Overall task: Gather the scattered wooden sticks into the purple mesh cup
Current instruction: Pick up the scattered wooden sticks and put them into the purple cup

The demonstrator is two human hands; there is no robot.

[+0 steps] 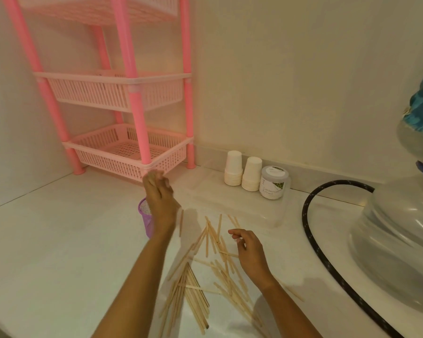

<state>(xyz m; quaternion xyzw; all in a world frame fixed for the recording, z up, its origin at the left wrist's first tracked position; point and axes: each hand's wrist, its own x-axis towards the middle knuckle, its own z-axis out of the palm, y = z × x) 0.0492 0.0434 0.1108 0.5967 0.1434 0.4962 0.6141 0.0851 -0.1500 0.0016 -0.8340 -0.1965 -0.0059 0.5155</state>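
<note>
Jar [274,182] label: "Cardamom Extract", by paper cups [242,174].

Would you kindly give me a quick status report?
Left hand above purple mesh cup, grip unclear. Right hand open over scattered wooden sticks. Most sticks still on counter. Nothing blocking.

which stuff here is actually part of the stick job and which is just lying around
Part of the job:
wooden sticks, scattered on the counter
purple mesh cup, behind the left hand
right hand, over the sticks

Just lying about:
pink shelf rack
paper cup stacks
cardamom extract jar
black hose
clear water jug
</note>
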